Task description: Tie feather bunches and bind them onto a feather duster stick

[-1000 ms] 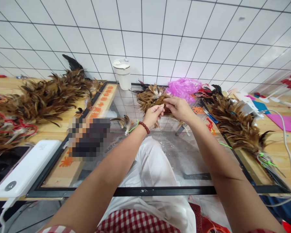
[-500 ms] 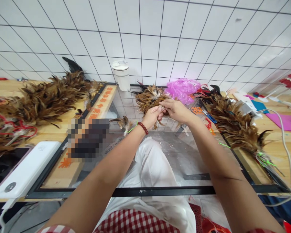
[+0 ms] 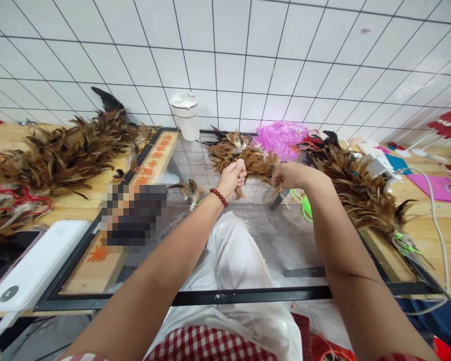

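Note:
My left hand (image 3: 231,179), with a red bead bracelet (image 3: 219,197) at the wrist, is closed over the glass top. Pale ends poke up from its fingertips, and brown feather tips (image 3: 240,193) show below it; it seems to grip a small bunch of feathers. Just behind lies a pile of brown feathers (image 3: 227,153). My right hand (image 3: 288,175) is at the pile's right edge, its fingers pinched at a brown feather and partly hidden by the hand itself. A small feather tuft (image 3: 191,193) with green cord lies left of my left wrist.
Long feather bundles lie left (image 3: 78,150) and right (image 3: 355,175). A white cup (image 3: 186,118) and pink plastic bag (image 3: 281,139) stand by the tiled wall. Green cord (image 3: 306,206) lies beside my right wrist. A white power bank (image 3: 37,265) is at the left; a black frame (image 3: 248,297) edges the glass.
My right hand has parted from my left and moved right to the feather pile's edge. The left hand stays closed in nearly the same place. Green cord has come into sight.

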Tool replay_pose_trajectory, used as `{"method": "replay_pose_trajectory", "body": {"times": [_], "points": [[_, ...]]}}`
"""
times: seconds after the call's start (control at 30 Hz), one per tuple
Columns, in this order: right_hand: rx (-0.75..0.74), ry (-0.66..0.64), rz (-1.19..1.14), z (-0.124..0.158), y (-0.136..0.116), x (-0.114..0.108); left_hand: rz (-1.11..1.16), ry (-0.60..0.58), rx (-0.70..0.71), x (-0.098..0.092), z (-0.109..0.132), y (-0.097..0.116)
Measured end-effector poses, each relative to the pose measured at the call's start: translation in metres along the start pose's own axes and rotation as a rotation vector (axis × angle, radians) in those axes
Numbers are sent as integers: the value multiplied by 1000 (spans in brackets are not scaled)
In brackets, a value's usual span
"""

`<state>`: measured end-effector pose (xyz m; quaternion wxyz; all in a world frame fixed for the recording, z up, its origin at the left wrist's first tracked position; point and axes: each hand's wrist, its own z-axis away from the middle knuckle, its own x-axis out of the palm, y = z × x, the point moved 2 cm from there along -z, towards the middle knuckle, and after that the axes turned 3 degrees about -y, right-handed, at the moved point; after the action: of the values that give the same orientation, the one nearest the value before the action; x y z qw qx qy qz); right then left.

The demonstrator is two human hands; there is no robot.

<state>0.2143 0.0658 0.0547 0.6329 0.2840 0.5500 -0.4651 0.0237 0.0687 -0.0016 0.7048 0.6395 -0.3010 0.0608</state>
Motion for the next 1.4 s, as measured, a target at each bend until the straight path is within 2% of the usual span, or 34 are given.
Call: {"method": "replay_pose_trajectory", "body": {"times": [0.1,0.17,0.27,0.37,0.4,0.43,0.53,0.57,0.67,0.77,1.1,1.17,1.27,1.33,1.4], "points": [[72,-62,-24,-4,2,6,50,11,5,-2,0,3],[17,-39,-85,-3,-5,2,72,22,2,-2,1,4],[-151,172,-333,1,-21,-11,89,16,-11,-2,2,5],[-218,498,-555,6,-33,-22,73,-35,-68,-1,3,3],[-247,532,-596,6,-36,-23,65,-47,-85,0,3,3],[-284,507,-628,6,-38,-22,60,-50,-91,-1,3,2],[-349,276,-669,0,-40,-14,74,-16,-65,-3,2,3],[-321,253,-650,-1,-38,-12,84,-7,-55,-3,2,3],[-185,310,-479,-5,-29,-9,108,-10,-46,-5,0,3],[-135,210,-300,-8,-28,-6,117,-9,-49,-6,0,2],[-11,45,-152,-27,-66,26,95,45,-16,-6,-1,2],[12,60,-224,-26,-65,24,92,53,-4,-6,-2,1],[41,138,-496,-23,-58,14,96,97,31,-6,-3,1],[66,235,-651,-22,-55,9,112,132,58,-6,-3,1],[87,408,-703,-23,-56,7,136,156,67,-6,-3,1]]}}
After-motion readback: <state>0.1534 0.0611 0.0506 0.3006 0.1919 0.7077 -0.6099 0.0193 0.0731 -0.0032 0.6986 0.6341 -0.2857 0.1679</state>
